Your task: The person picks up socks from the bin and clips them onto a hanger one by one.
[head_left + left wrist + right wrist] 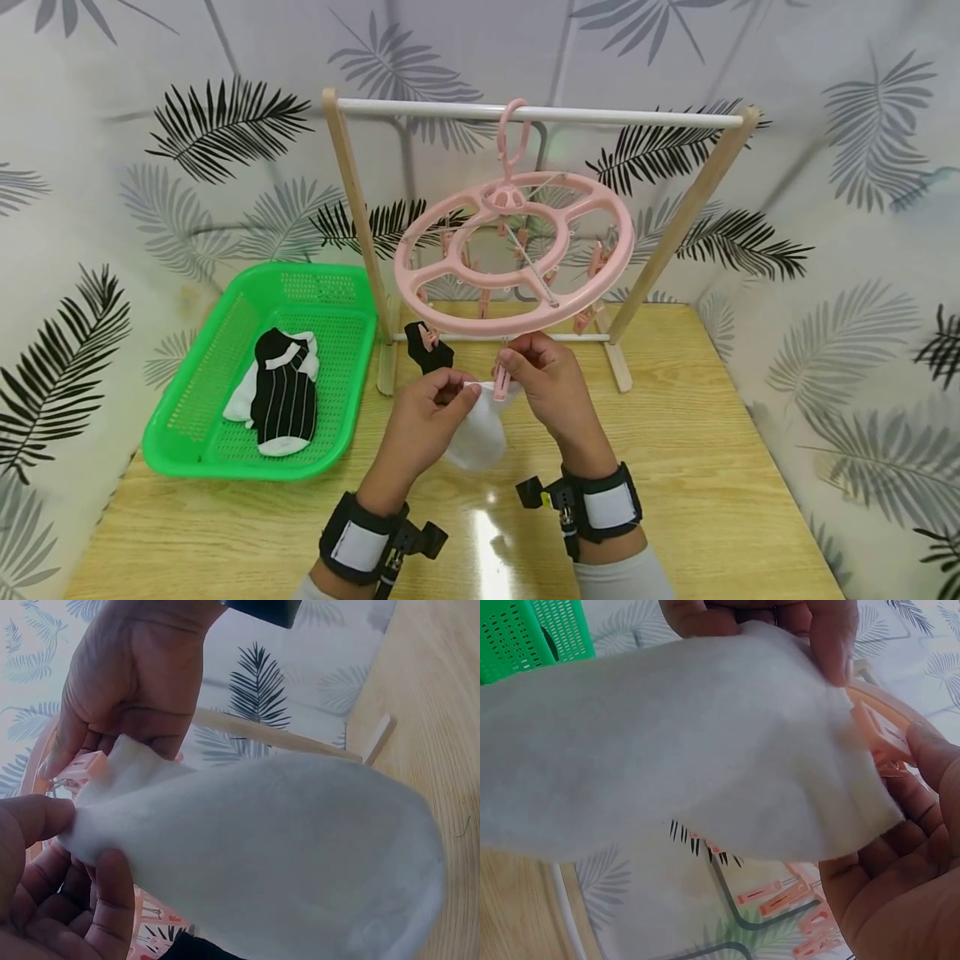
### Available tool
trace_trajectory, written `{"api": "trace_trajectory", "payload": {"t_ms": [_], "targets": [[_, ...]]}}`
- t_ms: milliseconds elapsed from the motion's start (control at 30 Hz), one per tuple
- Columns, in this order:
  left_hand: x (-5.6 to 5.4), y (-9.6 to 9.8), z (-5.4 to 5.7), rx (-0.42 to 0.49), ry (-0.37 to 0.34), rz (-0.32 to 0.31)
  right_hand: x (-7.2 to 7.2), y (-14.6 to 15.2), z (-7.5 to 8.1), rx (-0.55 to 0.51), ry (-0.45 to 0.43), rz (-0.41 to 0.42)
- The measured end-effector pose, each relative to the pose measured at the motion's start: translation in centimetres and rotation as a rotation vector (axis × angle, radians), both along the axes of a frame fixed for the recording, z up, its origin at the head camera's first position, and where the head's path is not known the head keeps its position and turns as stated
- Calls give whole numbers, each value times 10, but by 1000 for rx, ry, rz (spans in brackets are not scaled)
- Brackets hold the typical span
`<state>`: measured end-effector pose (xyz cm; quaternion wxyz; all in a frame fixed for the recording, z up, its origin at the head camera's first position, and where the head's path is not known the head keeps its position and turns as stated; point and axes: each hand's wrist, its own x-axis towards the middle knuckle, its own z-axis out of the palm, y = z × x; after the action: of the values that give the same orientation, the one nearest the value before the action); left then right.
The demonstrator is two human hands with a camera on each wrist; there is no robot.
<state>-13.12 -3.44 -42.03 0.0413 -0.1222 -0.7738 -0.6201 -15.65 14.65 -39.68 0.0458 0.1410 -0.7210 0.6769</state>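
Observation:
A white sock [477, 437] hangs below the front of a round pink clip hanger [513, 323]. My left hand [423, 421] pinches the sock's cuff between thumb and fingers; in the left wrist view the sock [285, 840] stretches away from that grip. At the other side of the cuff, my right hand [558, 392] pinches a pink clothespin [501, 385] that hangs from the hanger. The right wrist view has this clothespin [877, 739] at the cuff edge; whether its tips bite the fabric cannot be made out. A black sock [435, 358] hangs from another clip just left.
The hanger hooks over the white bar [637, 118] of a wooden-legged rack. Several other pink clothespins dangle around its rings. To the left, a green basket [247, 471] holds a black striped sock [285, 408] and white fabric. Everything stands on a wood-grain table [697, 467].

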Motion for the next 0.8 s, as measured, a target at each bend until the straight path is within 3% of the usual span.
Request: {"api": "trace_trajectory", "payload": {"t_ms": [400,600,700,800], "targets": [[-1,4,2,36,6,-12,0,0,-4,21,21,-27],[0,3,4,9,13,-2,0,0,-4,32,22,-16],[0,1,5,-30,49,28,0,0,-3,30,27,-10],[-1,0,5,-66,154,79,0,0,-2,23,23,-3]]}}
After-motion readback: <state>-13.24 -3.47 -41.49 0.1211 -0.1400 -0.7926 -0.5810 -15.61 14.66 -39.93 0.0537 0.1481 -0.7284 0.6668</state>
